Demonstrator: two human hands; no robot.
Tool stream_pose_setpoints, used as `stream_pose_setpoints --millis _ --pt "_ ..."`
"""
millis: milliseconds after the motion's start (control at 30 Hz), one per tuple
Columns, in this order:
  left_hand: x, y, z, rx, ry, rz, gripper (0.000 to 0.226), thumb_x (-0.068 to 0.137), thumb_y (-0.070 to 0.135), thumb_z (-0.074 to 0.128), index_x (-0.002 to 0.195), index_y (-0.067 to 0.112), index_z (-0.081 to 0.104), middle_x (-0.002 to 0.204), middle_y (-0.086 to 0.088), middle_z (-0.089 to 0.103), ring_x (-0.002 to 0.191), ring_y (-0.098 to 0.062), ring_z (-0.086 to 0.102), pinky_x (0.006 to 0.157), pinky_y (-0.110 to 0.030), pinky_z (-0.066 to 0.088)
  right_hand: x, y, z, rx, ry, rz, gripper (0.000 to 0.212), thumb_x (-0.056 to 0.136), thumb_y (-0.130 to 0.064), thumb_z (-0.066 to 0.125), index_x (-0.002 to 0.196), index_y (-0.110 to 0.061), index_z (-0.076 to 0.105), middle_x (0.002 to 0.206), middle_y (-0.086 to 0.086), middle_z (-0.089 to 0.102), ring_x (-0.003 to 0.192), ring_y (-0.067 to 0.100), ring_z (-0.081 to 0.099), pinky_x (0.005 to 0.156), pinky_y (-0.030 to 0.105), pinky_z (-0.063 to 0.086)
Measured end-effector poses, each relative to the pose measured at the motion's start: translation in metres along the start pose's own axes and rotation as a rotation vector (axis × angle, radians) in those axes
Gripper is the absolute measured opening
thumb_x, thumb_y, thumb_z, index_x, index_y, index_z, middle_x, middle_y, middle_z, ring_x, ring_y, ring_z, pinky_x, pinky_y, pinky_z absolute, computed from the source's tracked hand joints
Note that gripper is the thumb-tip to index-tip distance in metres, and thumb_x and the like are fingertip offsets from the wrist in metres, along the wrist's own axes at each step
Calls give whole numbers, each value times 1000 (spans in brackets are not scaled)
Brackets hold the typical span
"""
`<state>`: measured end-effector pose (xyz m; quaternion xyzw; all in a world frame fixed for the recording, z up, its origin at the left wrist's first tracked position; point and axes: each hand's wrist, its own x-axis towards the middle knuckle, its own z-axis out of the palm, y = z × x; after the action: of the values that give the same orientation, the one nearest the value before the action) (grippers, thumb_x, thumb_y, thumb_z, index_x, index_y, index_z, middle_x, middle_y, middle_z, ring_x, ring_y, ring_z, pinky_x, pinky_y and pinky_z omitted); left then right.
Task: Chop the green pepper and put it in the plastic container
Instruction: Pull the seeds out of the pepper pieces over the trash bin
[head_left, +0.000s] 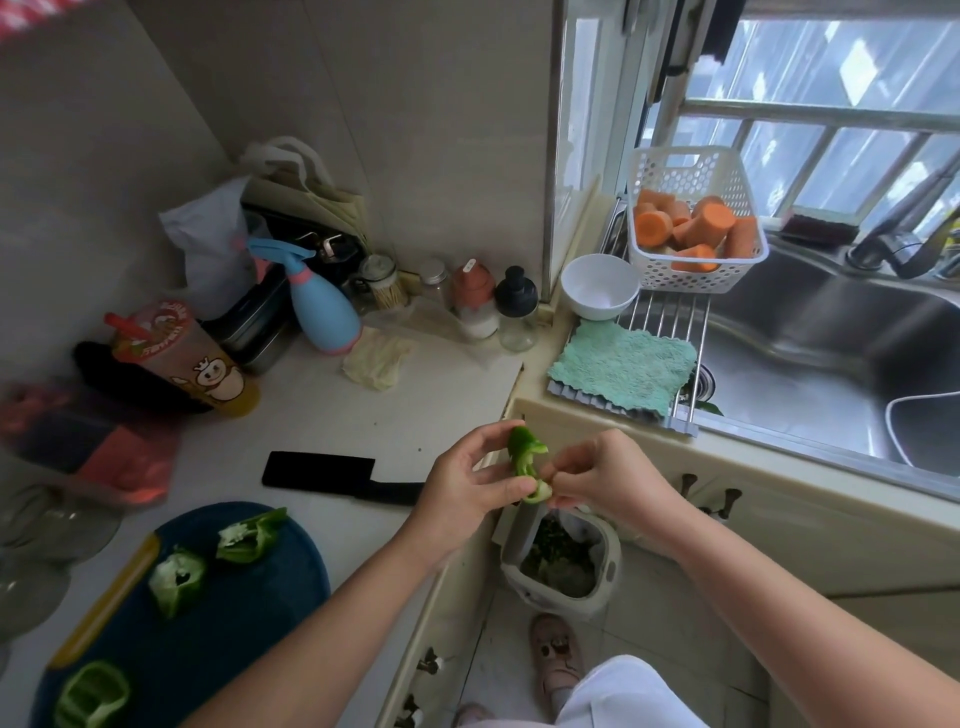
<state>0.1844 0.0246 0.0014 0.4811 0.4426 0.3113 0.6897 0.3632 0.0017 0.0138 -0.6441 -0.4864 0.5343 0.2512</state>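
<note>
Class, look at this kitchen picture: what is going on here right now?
A person holds a green pepper piece in both hands above a bin on the floor. The left hand grips it while the right hand pinches its lower end, seemingly picking out the core. Three more pieces lie on the blue board, and the black knife rests on the counter, out of hand.

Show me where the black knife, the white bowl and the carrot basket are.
black knife (318, 469): head view, on the flat side of the blade.
white bowl (597, 293): head view, on its inner wall.
carrot basket (691, 278): head view, on its perforated front wall.
</note>
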Motion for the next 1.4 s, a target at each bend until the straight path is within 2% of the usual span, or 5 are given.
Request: stream_pose_setpoints --millis 433,767,933,1133,1400 --pt "5 -2 7 -115 21 -38 52 73 -10 69 116 17 58 122 -5 59 103 -23 65 79 -33 57 -1 -5 -13 -210 -28 -55 5 74 -3 75 77 -6 72 69 3 73 56 4 67 56 13 52" --pt "8 -3 9 -450 15 -123 52 71 1 63 121 9 55 112 -6 66 102 -29 64 74 -34 58 8 24 -20 354 18 158 5 80 2 68 80 -2 70 73 10 72 66 13 69 63 17 54" --pt "11 -9 5 -485 -26 -185 51 72 0 61 123 5 54 108 -6 68 103 -30 63 76 -36 58 19 46 -7 -127 202 92 13 90 -9 62 97 -9 73 83 2 74 67 5 67 64 13 53" --pt "10 -15 -1 -455 -22 -226 48 73 0 61 120 5 55 109 -7 67 98 -26 66 71 -31 57 14 38 -5 -413 283 -41 7 81 -19 73 86 -22 77 86 -5 74 84 8 66 85 30 52" --pt "10 -14 -2 -321 -84 -208 42 75 -3 62 114 11 57 107 -7 69 94 -23 69 70 -27 57 0 1 -4 -139 102 -226 13 79 -23 74 91 -23 70 84 -7 72 75 1 65 75 22 55"
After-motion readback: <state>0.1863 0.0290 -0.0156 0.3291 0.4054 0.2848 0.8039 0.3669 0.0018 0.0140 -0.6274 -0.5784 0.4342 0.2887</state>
